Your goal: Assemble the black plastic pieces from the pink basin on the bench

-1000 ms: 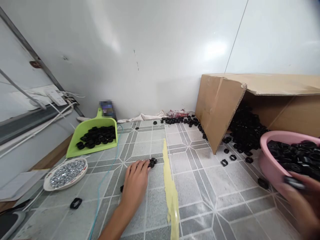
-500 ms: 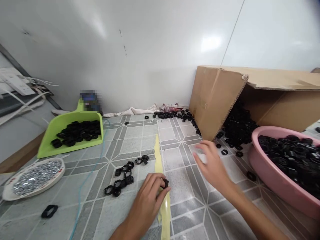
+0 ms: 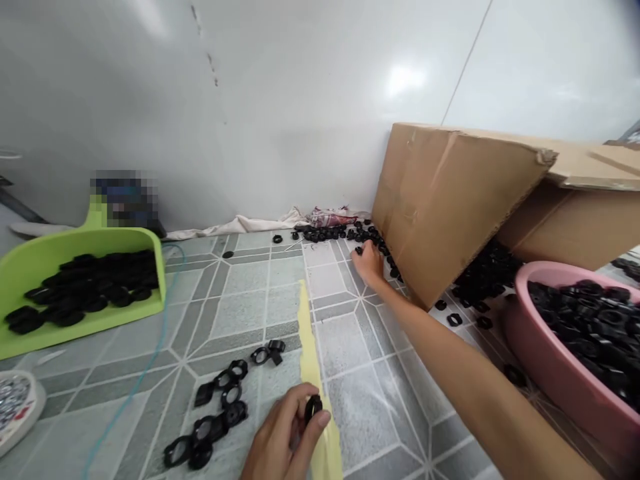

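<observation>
My left hand [image 3: 287,437] is closed in a pinch around a black plastic nut [image 3: 313,408], a ring with a wide hole, beside a strip of yellow tape [image 3: 311,360]. Left of that hand, several loose black nuts [image 3: 231,393] lie in a loose cluster on the tiled-pattern surface. My right arm is stretched forward, and my right hand [image 3: 369,263] is at the near edge of a scattered heap of black nuts [image 3: 327,233] by the wall. Its fingers are closed at a black nut [image 3: 358,251].
A tilted cardboard box [image 3: 440,200] spills black nuts at the right. In front of it stands a pink basin [image 3: 545,353] filled with them. At left are a green dustpan [image 3: 163,280] holding black nuts and a white dish [image 3: 35,410] of small shiny metal pieces. A thin blue cord [image 3: 135,393] crosses the surface.
My right hand has reached forward and left, from open above the surface to closed at the heap by the wall. The view has shifted closer; my left hand keeps its nut.
</observation>
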The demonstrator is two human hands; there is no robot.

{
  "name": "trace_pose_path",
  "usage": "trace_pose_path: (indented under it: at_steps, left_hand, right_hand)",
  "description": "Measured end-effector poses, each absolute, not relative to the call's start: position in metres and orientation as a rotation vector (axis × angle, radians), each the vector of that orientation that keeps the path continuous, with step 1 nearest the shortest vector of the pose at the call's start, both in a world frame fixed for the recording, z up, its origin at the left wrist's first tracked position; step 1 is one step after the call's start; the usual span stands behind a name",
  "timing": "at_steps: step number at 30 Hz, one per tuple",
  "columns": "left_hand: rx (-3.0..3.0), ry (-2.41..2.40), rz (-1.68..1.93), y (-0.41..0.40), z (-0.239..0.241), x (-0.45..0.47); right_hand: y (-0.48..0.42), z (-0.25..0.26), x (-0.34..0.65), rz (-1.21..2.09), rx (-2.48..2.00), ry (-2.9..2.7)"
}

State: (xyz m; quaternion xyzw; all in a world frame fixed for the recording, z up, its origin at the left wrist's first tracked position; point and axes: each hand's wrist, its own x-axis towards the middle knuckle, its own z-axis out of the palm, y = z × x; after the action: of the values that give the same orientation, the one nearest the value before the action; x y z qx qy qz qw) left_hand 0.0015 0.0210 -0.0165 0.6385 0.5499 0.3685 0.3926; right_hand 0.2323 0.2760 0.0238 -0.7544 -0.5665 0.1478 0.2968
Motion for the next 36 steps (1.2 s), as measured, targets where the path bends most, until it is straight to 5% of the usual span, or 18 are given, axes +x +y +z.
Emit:
trace_pose_path:
  at_steps: [7, 13, 25, 36]
  left_hand:
    - [1.425, 1.300, 0.958, 0.024, -0.005, 0.004]
    - [1.363, 1.164, 1.019, 0.027, 0.003, 0.008]
    - [1.550, 1.232, 0.911, 0.024, -0.004, 0.010]
    - [1.496, 1.123, 0.909, 0.024, 0.006, 0.009]
  right_hand:
    - [0.114, 0.018, 0.229, 0.920, -1.461, -1.829]
    - [0.044, 0.021, 0.207, 1.548, -1.060, -1.404]
    - [0.037, 0.004, 0.202, 1.347, -1.058, -1.428]
    - [0.030, 0.008, 0.199, 1.525, -1.028, -1.446]
